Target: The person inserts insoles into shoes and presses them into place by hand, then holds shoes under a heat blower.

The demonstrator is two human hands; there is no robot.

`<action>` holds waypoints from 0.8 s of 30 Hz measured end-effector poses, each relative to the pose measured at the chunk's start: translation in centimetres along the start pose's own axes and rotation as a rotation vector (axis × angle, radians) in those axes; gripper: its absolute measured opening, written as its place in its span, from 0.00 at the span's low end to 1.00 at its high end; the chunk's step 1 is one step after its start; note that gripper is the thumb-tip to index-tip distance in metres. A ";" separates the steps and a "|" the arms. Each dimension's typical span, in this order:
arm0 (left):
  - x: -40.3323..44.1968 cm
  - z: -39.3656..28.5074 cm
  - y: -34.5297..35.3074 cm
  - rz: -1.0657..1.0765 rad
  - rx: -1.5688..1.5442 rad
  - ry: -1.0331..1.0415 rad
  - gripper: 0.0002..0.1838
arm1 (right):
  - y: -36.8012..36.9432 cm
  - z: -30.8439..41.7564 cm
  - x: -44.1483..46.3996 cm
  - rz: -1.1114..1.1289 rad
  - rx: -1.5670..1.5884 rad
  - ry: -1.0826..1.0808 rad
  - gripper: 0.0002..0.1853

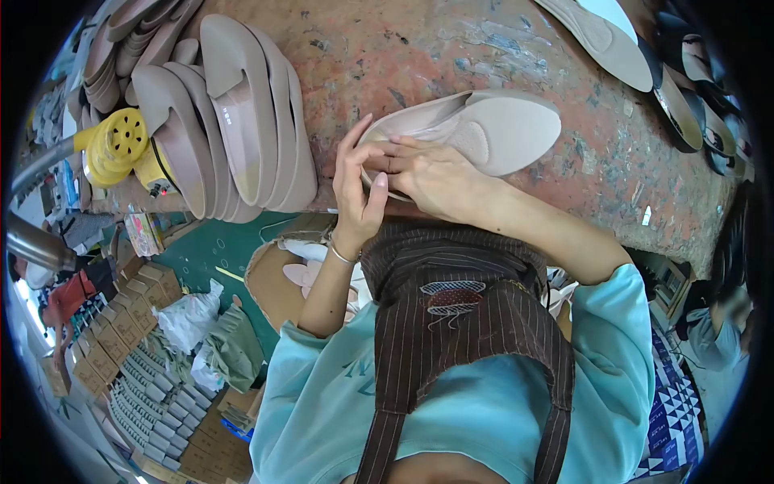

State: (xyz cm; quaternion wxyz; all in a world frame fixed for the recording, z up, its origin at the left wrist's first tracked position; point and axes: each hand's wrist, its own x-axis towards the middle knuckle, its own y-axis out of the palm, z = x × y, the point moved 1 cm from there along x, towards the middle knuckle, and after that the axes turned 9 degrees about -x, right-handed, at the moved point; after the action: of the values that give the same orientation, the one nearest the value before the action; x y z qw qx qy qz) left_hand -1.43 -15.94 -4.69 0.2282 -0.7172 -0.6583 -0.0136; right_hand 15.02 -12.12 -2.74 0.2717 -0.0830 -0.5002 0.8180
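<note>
A beige shoe [387, 123] lies on the worn workbench, its toe end to the left. A pale insole [516, 129] with a textured patch sits in it, its broad rounded end to the right. My left hand [359, 173], a bracelet at the wrist, is closed round the toe end, thumb raised on the near side. My right hand [423, 171] reaches over from the right with its fingers bent together into the front of the shoe, on the insole. The fingertips of my right hand are partly hidden.
Stacked beige shoes [278, 121] stand on the workbench [355, 48] at left, beside a yellow device [121, 145] on a metal arm. More insoles [601, 48] and dark shoes [697, 60] lie at right. Below left are a carton [262, 270] and boxes. Another person's sleeve [713, 339] shows far right.
</note>
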 end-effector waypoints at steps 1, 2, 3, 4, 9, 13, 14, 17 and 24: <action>-0.1 0.1 0.2 -0.035 -0.024 0.000 0.17 | 0.1 0.3 -0.2 -0.005 -0.083 0.016 0.19; -0.4 0.4 0.2 -0.064 -0.049 -0.002 0.16 | -0.2 0.4 -0.9 -0.004 -0.149 0.067 0.17; -0.5 0.6 0.2 -0.090 -0.074 -0.004 0.15 | -0.7 0.4 -1.8 -0.004 -0.215 0.120 0.15; -0.6 0.6 0.3 -0.098 -0.089 -0.011 0.14 | -1.0 0.6 -2.4 -0.001 -0.281 0.168 0.13; -0.9 -0.2 0.7 -0.132 -0.065 -0.015 0.17 | -2.9 0.6 -2.2 0.120 -0.313 0.243 0.13; -3.3 -3.6 3.8 -0.151 0.105 -0.153 0.28 | -5.7 -1.9 -1.1 -0.495 -0.608 0.524 0.13; -3.8 -3.8 4.9 -0.153 0.139 -0.174 0.32 | -6.1 -2.9 -0.7 -0.628 -0.599 0.599 0.14; -3.8 -5.1 7.3 -0.186 0.208 -0.144 0.44 | -7.3 -4.9 0.6 -0.604 -0.136 0.722 0.15; -3.7 -1.8 9.2 -0.271 0.387 -0.050 0.61 | -4.0 4.1 -4.7 -0.295 -0.161 0.620 0.20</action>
State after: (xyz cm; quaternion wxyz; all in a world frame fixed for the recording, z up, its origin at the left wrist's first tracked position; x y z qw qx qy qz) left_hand 7.36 -20.34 -7.12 0.3410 -0.5652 -0.7445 0.1000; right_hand 18.78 -16.35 2.09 0.5185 -0.2754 -0.4635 0.6637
